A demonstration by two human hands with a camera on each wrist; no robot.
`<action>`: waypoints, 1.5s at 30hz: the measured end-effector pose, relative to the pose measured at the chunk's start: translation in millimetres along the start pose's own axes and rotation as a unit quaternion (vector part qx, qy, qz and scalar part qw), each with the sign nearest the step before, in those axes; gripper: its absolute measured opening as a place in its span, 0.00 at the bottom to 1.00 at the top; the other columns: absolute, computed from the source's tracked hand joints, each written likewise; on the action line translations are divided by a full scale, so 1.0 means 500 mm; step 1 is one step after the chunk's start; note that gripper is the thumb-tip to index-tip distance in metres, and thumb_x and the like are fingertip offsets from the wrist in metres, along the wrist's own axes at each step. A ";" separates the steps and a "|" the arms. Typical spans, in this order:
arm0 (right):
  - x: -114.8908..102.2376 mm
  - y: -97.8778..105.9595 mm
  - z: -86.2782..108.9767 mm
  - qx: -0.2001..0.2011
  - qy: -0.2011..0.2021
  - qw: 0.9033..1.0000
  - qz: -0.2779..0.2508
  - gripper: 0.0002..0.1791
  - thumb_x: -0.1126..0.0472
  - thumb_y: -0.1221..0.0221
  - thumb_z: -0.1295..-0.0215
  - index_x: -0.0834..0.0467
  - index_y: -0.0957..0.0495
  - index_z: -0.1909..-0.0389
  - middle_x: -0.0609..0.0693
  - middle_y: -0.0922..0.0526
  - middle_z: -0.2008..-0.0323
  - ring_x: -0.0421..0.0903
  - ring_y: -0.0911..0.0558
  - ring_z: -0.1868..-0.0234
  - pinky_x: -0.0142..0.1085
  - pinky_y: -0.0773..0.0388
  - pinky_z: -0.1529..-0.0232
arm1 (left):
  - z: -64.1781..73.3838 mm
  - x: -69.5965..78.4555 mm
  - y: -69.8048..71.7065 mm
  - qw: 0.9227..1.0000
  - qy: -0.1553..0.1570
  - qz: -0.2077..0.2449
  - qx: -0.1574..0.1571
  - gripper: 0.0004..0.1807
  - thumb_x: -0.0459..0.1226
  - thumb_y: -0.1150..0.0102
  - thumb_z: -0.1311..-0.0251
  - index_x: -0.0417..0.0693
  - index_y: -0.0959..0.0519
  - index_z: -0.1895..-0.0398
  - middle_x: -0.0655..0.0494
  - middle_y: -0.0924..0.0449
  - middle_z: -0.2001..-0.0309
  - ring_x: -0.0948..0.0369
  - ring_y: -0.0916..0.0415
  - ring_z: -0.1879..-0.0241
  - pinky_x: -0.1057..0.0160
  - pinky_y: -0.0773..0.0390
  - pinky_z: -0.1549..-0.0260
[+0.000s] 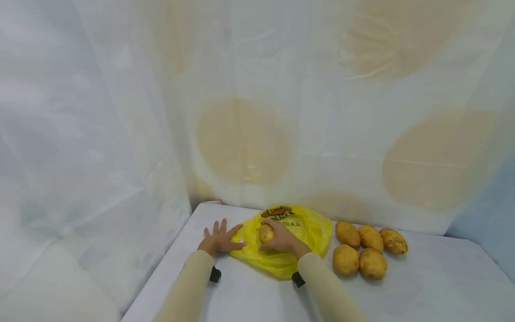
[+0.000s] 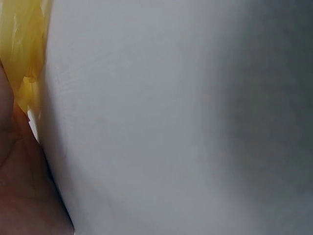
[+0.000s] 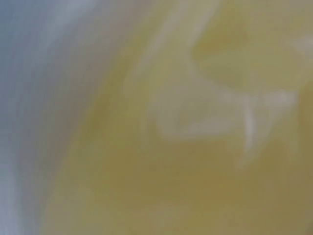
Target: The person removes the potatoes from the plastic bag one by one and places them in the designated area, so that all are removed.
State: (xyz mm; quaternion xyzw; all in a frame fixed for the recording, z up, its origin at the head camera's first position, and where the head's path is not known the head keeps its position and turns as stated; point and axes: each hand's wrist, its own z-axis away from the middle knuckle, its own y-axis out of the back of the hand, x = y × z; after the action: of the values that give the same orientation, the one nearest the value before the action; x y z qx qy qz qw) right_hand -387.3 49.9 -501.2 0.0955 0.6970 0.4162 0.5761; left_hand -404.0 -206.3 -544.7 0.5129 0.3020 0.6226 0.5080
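A yellow plastic bag (image 1: 277, 266) with printing on it lies spread on the table in the head view. Over it, my right hand (image 1: 284, 240) grips a potato (image 1: 266, 234) between thumb and fingers. My left hand (image 1: 220, 240) lies at the bag's left edge with fingers spread, the thumb and index finger against the plastic. The left wrist view catches part of that palm (image 2: 22, 181) and a strip of the yellow bag (image 2: 22, 39). Blurred yellow plastic (image 3: 171, 181) fills most of the right wrist view, where neither the potato nor the fingers can be made out.
To the right of the bag, several potatoes (image 1: 346, 259) sit close together in two rows on the white table (image 1: 438, 286). A pale curtain (image 1: 322, 112) with tan circles hangs right behind the table, and white sheeting (image 1: 80, 179) hangs along the left side.
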 end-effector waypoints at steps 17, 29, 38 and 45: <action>-0.015 -0.047 -0.008 -0.017 -0.016 0.999 -0.031 0.44 0.55 0.26 0.48 0.50 0.37 0.31 0.52 0.28 0.40 0.49 0.27 0.50 0.49 0.26 0.47 | 0.056 -0.028 0.026 1.000 0.016 0.009 0.002 0.51 0.77 0.51 0.51 0.73 0.45 0.24 0.37 0.68 0.21 0.33 0.73 0.24 0.23 0.78 0.38; -0.027 -0.035 -0.005 -0.002 -0.033 0.999 -0.024 0.44 0.57 0.26 0.50 0.51 0.36 0.31 0.52 0.28 0.40 0.50 0.27 0.49 0.50 0.27 0.45 | 0.042 -0.020 0.024 1.000 0.012 0.018 0.000 0.50 0.77 0.51 0.50 0.74 0.47 0.23 0.39 0.70 0.20 0.35 0.74 0.23 0.24 0.78 0.37; -0.014 -0.007 0.007 0.013 -0.048 0.998 -0.048 0.45 0.53 0.26 0.48 0.51 0.37 0.30 0.55 0.27 0.41 0.51 0.25 0.51 0.50 0.25 0.48 | 0.003 -0.009 0.007 1.000 0.002 0.005 0.005 0.50 0.77 0.51 0.50 0.74 0.46 0.23 0.41 0.69 0.20 0.36 0.74 0.23 0.25 0.77 0.36; -0.028 0.041 0.030 0.036 -0.040 0.980 -0.190 0.46 0.51 0.29 0.44 0.51 0.41 0.28 0.57 0.25 0.44 0.50 0.21 0.53 0.44 0.20 0.53 | 0.023 0.016 0.012 1.000 0.010 0.009 -0.010 0.50 0.76 0.51 0.50 0.75 0.48 0.23 0.41 0.70 0.20 0.36 0.75 0.23 0.26 0.78 0.35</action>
State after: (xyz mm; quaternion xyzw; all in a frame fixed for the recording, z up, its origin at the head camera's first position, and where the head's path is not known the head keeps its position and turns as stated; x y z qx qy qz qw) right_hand -376.7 61.2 -476.8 -0.0015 0.6932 0.2694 0.6686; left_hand -394.6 -202.5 -533.2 0.5042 0.2966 0.6353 0.5042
